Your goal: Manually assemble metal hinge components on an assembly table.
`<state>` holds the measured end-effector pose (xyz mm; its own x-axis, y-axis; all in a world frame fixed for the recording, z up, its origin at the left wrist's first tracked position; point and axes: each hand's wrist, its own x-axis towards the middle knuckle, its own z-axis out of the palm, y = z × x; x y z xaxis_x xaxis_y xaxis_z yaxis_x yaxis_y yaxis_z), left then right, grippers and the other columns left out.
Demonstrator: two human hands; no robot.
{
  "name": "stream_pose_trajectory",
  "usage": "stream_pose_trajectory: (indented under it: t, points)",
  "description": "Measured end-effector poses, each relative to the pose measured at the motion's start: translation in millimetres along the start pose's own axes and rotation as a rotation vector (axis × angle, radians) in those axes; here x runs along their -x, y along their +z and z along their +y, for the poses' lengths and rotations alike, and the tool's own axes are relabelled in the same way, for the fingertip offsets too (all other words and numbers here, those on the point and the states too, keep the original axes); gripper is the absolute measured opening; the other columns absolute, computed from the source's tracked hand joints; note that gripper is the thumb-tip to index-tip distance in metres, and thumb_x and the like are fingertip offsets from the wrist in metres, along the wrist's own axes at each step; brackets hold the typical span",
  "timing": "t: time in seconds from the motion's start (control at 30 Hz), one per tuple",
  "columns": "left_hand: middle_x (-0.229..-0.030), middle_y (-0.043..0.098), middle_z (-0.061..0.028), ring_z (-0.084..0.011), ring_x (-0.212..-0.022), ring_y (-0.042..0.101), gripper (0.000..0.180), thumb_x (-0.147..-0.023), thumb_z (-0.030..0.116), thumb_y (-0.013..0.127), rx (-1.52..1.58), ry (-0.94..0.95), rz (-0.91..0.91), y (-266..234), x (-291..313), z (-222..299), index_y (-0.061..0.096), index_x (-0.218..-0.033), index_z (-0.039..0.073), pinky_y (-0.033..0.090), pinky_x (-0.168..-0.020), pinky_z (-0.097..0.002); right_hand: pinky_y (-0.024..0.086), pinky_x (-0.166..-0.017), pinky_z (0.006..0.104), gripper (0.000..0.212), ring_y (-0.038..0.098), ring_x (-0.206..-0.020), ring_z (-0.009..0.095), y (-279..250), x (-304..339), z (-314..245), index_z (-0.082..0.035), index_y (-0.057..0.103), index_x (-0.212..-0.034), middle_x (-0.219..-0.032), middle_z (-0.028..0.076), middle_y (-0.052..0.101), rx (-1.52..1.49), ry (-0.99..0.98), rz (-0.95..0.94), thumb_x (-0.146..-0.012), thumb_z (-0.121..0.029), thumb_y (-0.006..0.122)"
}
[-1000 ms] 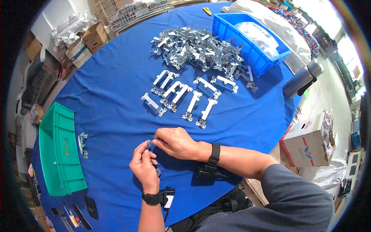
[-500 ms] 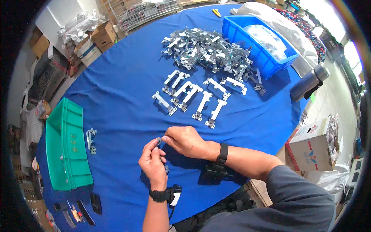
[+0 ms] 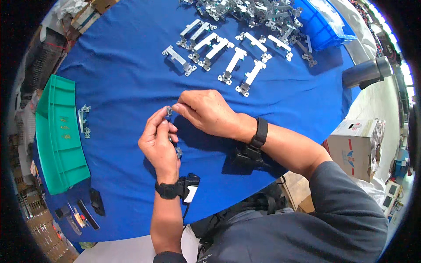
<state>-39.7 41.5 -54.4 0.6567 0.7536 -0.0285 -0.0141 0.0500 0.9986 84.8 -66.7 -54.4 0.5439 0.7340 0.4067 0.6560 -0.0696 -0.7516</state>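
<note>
Lying clasped in the left hand [image 3: 158, 147], one bracket [image 3: 169, 111] meets the pinching right hand [image 3: 211, 114].

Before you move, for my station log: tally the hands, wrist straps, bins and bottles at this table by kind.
Left hand, right hand: 2 hands
Left strap, right strap: 2 straps
Green bin, blue bin: 2 bins
Bottle: 1
Total: 7

The cloth [image 3: 118, 87] is blue, the tray [image 3: 66, 160] green, the metal brackets [image 3: 233, 64] silver-grey.
</note>
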Motion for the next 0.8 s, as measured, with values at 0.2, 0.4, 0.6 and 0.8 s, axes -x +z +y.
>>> stream_pose_trajectory:
  t: [0.2, 0.4, 0.6, 0.8]
  points:
    - [-0.076, 0.066, -0.0051, -0.0049, -0.055, 0.053, 0.025, -0.095, -0.001, 0.055, -0.014, -0.018, 0.005, 1.2, 1.7, 2.2, 0.070, -0.114, -0.001, 0.041, -0.048, -0.0178, 0.049, -0.059, 0.0491, 0.021, 0.065, -0.070, 0.039, 1.2, 0.5, 2.7, -0.004, 0.059, -0.088, -0.071, 0.016, 0.063, -0.059, -0.053, 0.054, -0.091, -0.023, 0.067]
    - [-0.078, 0.066, -0.0055, -0.0053, -0.056, 0.054, 0.025, -0.095, -0.002, 0.055, -0.024, 0.004, 0.007, 0.8, 1.0, -0.5, 0.070, -0.114, -0.001, 0.043, -0.048, -0.0182, 0.049, -0.058, 0.0497, 0.024, 0.065, -0.070, 0.040, -2.5, 0.8, 1.2, -0.004, 0.059, -0.087, -0.069, 0.017, 0.062, 0.076, 0.021, -0.052, -0.093, -0.026, 0.066]
    - [-0.080, 0.067, -0.0056, -0.0054, -0.058, 0.055, 0.025, -0.095, -0.003, 0.055, -0.008, -0.009, 0.006, 0.6, 1.1, 2.1, 0.070, -0.115, -0.001, 0.044, -0.048, -0.0184, 0.049, -0.059, 0.0502, 0.026, 0.065, -0.071, 0.040, -0.5, -0.5, -2.1, -0.004, 0.058, -0.081, -0.071, 0.018, 0.063, -0.072, 0.005, 0.039, -0.093, -0.025, 0.065]
    - [-0.088, 0.068, -0.0064, -0.0055, -0.064, 0.058, 0.025, -0.093, -0.007, 0.055, 0.005, -0.015, 0.006, 0.3, 0.9, 3.0, 0.072, -0.111, -0.001, 0.044, -0.049, -0.0180, 0.050, -0.061, 0.0491, 0.021, 0.066, -0.073, 0.040, -4.2, -0.4, 0.4, -0.004, 0.059, -0.087, -0.072, 0.017, 0.064, 0.087, 0.030, -0.079, -0.092, -0.024, 0.065]
